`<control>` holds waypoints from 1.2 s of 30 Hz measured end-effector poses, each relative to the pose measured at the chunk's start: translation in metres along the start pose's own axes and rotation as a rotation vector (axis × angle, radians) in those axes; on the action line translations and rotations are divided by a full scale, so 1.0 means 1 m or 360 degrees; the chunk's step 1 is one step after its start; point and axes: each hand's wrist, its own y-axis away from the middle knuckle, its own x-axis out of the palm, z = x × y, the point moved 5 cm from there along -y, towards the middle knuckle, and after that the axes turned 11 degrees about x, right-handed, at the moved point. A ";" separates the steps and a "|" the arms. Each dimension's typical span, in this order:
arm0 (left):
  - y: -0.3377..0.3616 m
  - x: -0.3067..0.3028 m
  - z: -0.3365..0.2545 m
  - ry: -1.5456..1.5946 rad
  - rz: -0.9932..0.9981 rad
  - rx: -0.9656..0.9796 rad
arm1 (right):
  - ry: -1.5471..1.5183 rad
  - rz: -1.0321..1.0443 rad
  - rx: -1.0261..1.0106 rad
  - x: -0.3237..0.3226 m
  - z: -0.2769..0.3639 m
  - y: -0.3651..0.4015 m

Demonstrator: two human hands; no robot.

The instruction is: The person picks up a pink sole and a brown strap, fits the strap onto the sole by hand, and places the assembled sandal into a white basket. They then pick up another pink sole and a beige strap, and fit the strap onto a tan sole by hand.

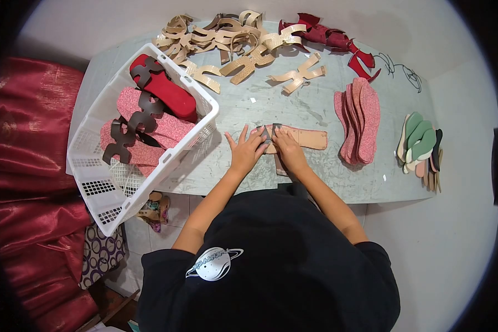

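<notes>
Tan sole (314, 139) apart from basket rim (209, 105)

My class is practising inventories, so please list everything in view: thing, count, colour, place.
Table: one, grey-green, centre
Crate: one, white, table's left
Red sole: one, in crate
Pink soles: several, in crate
Loose straps: many, beige and brown, far edge
Red straps: several, far right
Cord: tangled, black, far right
Sole stack: several, pink, right
Small soles: several, green, black, tan, right edge
Paper-like scraps: two noticed, white, table
Curtain-like cloth: red, left
Patterned cloth: purple-white, lower left
Worked sole: one, tan, pink-edged, beneath hands
Shirt: one, black
Left hand, right hand: on worked sole
</notes>
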 end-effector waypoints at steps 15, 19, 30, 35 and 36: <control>0.000 -0.001 0.002 0.0202 -0.0074 -0.0084 | -0.0284 -0.0022 0.0102 -0.001 0.001 0.002; 0.000 0.002 0.003 0.0221 -0.0046 -0.0066 | -0.0272 -0.0031 0.0096 -0.003 0.005 0.002; -0.005 -0.002 -0.004 0.0134 -0.0066 0.0275 | -0.0207 -0.0014 0.0078 -0.008 0.014 0.011; -0.009 -0.006 -0.004 0.0284 -0.0112 0.0370 | -0.0240 0.0011 0.0115 -0.012 0.016 0.012; -0.009 -0.006 -0.004 0.0283 -0.0110 0.0373 | -0.0239 0.0041 0.0132 -0.012 0.017 0.012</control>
